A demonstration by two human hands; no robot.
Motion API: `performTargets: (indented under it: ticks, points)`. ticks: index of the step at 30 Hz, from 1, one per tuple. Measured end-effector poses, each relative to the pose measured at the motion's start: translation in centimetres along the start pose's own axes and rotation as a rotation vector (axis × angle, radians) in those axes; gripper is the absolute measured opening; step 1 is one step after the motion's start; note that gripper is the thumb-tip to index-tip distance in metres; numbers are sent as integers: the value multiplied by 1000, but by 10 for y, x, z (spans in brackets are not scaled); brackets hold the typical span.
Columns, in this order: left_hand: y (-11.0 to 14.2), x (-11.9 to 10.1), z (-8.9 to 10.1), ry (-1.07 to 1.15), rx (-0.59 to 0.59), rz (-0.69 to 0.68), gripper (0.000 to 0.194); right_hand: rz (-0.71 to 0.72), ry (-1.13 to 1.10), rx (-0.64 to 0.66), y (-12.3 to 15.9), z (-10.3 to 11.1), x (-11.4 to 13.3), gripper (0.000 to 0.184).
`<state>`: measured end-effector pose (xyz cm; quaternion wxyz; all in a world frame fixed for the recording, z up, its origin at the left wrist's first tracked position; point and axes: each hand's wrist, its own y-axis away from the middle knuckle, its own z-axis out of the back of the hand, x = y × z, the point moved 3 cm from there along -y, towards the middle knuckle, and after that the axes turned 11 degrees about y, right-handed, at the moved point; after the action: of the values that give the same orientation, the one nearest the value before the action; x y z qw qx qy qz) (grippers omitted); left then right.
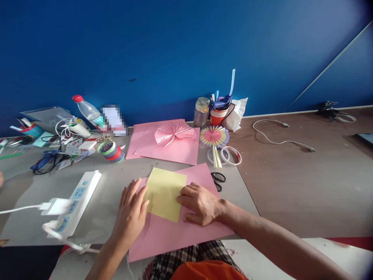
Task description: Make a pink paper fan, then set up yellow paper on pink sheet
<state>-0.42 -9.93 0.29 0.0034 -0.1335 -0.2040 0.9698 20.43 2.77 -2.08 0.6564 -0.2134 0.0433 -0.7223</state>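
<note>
In the head view, your two hands work at the near middle of the bench. One yellow sheet lies there on top of one larger pink sheet. Your left hand rests along the yellow sheet's left edge, its fingers extended close together and the thumb apart. Your right hand is at the right edge with its fingers curled; you cannot tell whether they pinch the paper.

Farther off, at least two pink sheets overlap under one pleated pink fan. To its right are one multicoloured paper rosette, two tape rolls and, nearer, one pair of black-handled scissors. At the far side stand one clear jar and one red cup; the cup's yellow marking is too small to read. On the left are one power strip with two white plugs in it, and one red-capped bottle, its blue-green label illegible.
</note>
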Motion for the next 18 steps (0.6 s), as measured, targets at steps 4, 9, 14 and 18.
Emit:
performTargets:
  ticks: [4, 9, 14, 18]
  points:
    - [17, -31, -15, 70, 125, -63, 62, 6, 62, 36, 0, -1, 4, 36]
    - [29, -45, -31, 40, 326, -146, 76, 48, 21, 9, 0, 0, 8, 28]
    - [7, -31, -25, 181, 428, -122, 39, -159, -12, -142, 0, 6, -2, 23]
    - [-15, -18, -23, 325, 487, -131, 26, -259, 5, -117, -1, 8, -10, 36]
